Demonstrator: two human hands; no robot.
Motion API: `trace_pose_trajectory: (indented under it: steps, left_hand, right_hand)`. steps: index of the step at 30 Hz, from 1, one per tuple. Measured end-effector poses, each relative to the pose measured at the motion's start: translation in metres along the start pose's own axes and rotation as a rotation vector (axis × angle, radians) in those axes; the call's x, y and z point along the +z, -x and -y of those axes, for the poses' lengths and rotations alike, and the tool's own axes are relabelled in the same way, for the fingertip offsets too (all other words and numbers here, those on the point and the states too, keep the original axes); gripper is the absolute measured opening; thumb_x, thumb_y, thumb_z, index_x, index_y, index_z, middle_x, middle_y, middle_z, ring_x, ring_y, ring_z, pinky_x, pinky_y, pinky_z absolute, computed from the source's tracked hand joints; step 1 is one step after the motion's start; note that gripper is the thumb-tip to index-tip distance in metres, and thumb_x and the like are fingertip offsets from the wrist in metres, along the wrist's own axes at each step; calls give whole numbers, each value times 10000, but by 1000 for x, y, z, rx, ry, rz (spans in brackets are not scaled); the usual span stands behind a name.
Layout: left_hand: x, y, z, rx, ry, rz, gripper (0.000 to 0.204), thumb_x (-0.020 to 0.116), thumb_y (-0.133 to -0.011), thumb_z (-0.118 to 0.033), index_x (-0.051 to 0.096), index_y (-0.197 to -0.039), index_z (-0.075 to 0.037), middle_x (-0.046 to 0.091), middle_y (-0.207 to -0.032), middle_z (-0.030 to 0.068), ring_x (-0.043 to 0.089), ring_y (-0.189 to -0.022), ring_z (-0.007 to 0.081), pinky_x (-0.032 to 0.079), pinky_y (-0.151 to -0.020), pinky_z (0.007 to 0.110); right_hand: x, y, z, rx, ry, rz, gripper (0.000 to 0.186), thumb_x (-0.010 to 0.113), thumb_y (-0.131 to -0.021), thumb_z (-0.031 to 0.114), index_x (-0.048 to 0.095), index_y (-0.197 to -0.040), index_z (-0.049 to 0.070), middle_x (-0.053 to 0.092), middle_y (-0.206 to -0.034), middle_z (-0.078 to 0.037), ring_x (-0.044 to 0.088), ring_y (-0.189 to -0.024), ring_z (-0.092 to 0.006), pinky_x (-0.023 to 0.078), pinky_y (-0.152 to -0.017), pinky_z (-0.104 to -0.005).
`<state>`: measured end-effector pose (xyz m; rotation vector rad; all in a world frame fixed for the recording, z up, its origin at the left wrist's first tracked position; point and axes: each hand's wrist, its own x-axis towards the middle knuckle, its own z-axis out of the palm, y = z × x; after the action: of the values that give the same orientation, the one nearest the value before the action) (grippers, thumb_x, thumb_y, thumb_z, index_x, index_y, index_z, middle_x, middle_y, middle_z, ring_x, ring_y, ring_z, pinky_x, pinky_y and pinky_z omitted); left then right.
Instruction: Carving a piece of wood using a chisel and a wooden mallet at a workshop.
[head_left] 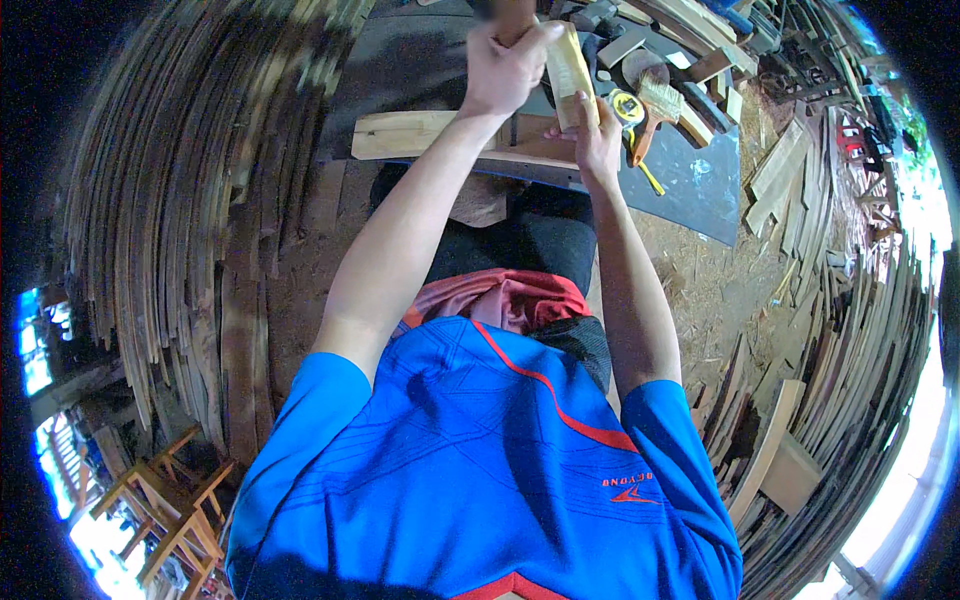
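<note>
At the top, my left hand (503,72) is closed around a brown, blurred object (516,20) that the upper picture edge cuts off. Its thumb side lies close to the upper end of a pale yellowish wood piece (570,75). My right hand (598,140) grips that piece near its lower end, fingers up along its side. Beneath both hands, a light wooden board (405,134) lies along the near edge of the dark worktable (700,190). Right of my right hand are a yellow tape measure (627,108) and a wide paintbrush (655,115).
A thin yellow tool (650,178) rests below the brush. Wood offcuts (690,70) crowd the table's far right. Long timber strips (170,200) stand stacked at left, with more strips (850,370) at right. A wooden frame (175,500) is at lower left.
</note>
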<state>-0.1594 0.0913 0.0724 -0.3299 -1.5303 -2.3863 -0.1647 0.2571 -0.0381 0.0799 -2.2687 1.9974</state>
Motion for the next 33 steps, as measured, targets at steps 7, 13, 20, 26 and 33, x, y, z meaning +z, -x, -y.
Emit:
trace_pose_trajectory:
  steps: [7, 13, 20, 26, 33]
  left_hand:
    - [-20, -2, 9, -15, 198, -192, 294, 680, -895, -131, 502, -661, -125, 431, -510, -58, 381, -378, 49, 254, -363, 242]
    - [-26, -7, 19, -53, 289, -303, 224, 702, -855, -98, 518, -743, -157, 412, -521, -68, 409, -364, 75, 263, -342, 244]
    - [-1, -5, 10, 30, 74, 27, 302, 682, -890, -138, 536, -629, -99, 431, -506, -64, 365, -401, 22, 259, -393, 232]
    - [-6, -7, 5, -64, 92, 73, 327, 685, -888, -146, 510, -613, -113, 403, -501, -72, 325, -395, 22, 233, -389, 228]
    - [-1, -2, 1, -84, 115, 88, 347, 682, -891, -149, 489, -604, -119, 416, -502, -66, 331, -394, 24, 226, -387, 230]
  right_hand:
    - [-2, -3, -4, 26, -25, 17, 486, 565, -989, 390, 638, -1073, -83, 703, -842, -176, 699, -730, -197, 547, -612, -318]
    - [0, -1, 3, 57, -43, 91, 449, 507, -1022, 368, 574, -1068, -73, 651, -808, -151, 668, -647, -204, 600, -614, -337]
    - [-3, -2, 1, 10, -10, 86, 454, 505, -1023, 368, 571, -1081, -78, 651, -829, -155, 667, -651, -213, 604, -636, -341]
    - [1, -3, 4, 11, 44, 88, 475, 525, -1011, 384, 572, -1077, -85, 651, -841, -155, 675, -655, -219, 612, -626, -339]
    - [-2, -3, 3, 11, 27, 63, 464, 536, -1004, 386, 580, -1070, -71, 644, -852, -155, 669, -646, -207, 610, -625, -342]
